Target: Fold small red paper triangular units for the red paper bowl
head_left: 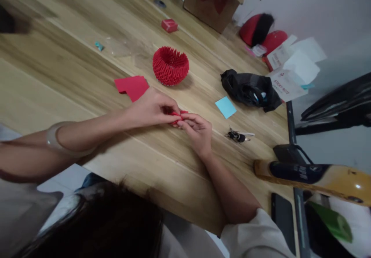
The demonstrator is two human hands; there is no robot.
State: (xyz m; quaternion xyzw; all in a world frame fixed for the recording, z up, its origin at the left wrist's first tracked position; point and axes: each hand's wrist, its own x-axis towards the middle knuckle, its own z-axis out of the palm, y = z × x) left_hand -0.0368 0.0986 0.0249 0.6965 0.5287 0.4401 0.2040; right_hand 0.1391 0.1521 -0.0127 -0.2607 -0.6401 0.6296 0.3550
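Note:
Between the fingertips of both hands is a small piece of folded red paper (175, 118). My left hand (150, 109) pinches it from the left, with a pale bangle (52, 136) round that forearm. My right hand (199, 132) grips its other side with thumb and forefinger, and the fingers partly cover it. Just beyond my left hand lie red paper sheets (133, 86), partly hidden behind the hand. Farther back stands a round red bowl (170, 70) built of many folded paper pieces.
Right of my hands are a blue sticky-note pad (225, 107), a small dark item (238, 136), a black plastic bag (249, 89) and a yellow-orange bottle (313, 176). A cardboard box (208, 6), a small red block (169, 25) and a teal scrap (99, 46) sit farther back.

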